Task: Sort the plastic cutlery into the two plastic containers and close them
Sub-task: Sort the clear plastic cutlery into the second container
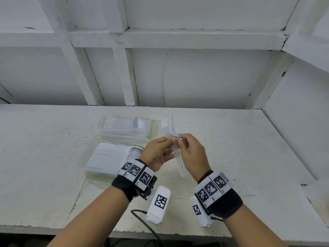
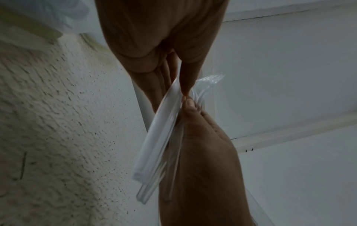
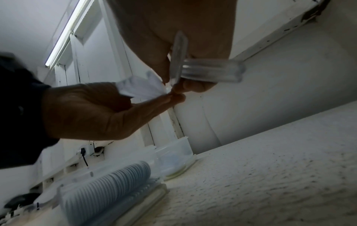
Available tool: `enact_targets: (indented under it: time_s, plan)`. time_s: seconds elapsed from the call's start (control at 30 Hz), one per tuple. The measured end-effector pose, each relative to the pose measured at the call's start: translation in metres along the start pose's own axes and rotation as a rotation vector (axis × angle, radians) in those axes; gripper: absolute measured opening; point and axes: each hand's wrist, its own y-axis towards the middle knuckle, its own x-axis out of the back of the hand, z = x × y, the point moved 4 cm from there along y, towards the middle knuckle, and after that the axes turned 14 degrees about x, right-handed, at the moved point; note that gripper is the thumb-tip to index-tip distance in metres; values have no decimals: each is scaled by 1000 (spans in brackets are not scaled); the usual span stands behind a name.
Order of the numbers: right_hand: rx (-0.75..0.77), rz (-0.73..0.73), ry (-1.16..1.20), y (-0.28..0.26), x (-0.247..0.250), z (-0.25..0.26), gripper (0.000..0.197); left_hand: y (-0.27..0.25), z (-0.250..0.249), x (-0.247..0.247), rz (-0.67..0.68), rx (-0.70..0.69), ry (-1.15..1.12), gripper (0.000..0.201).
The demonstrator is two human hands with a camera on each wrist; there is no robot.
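Observation:
Both hands hold a bundle of clear plastic forks (image 1: 178, 158) in the air above the table, to the right of the containers. My left hand (image 1: 171, 139) pinches it near the tines (image 1: 167, 131). My right hand (image 1: 180, 142) grips the handles from the right. The left wrist view shows the handles (image 2: 156, 145) running down between my left hand's thumb (image 2: 185, 85) and my right hand (image 2: 203, 152). One handle (image 3: 178, 58) crosses the other handles (image 3: 212, 71) in the right wrist view. The near clear container (image 1: 99, 157) stands open with a row of spoons (image 3: 119, 178). The far container (image 1: 124, 125) also holds cutlery.
The white table (image 1: 240, 157) meets a white panelled wall (image 1: 195, 77) at the back and a side wall on the right. A black cable (image 1: 142, 221) hangs over the front edge near my left wrist.

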Motion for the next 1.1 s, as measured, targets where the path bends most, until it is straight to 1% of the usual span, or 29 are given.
enact_targets:
  time_s: [0.07,0.2,0.3,0.37,0.43,0.5,0.53,0.63,0.77,0.83,0.9,0.97,1.1]
  plan:
    - [-22,8,0,1,-1,-2,23,1,0,1,-7,13,4,12]
    - [-99,38,74,2,-1,-7,26,0,2,1,3,50,6,13]
    - [-84,83,25,2,1,-7,26,-1,2,0,8,68,28,12]
    - [-89,40,-11,3,7,-7,26,-1,1,0,-21,68,57,8]
    - [-109,-9,0,5,12,-6,27,-2,1,0,-62,48,77,5]
    - [-146,-1,25,5,12,-6,29,-1,1,1,-82,31,72,4]
    - [-156,7,27,5,11,-7,27,-1,1,0,-85,28,66,4]
    - [-102,10,-42,5,6,-7,9,-1,2,-1,-78,25,62,6]
    - [-28,-8,-93,2,-1,-6,11,-2,3,-4,-68,-7,57,4]
    - [-5,-17,-117,1,-3,-4,10,-2,2,-4,-83,-25,59,11]
    - [-17,-25,-105,1,-2,-3,12,-4,3,-3,-80,-29,79,14]
    - [-27,-27,-94,2,0,-2,14,-6,4,-2,-45,-23,120,12]
    - [-62,56,-64,6,5,-4,15,-10,2,-3,6,-10,255,14]
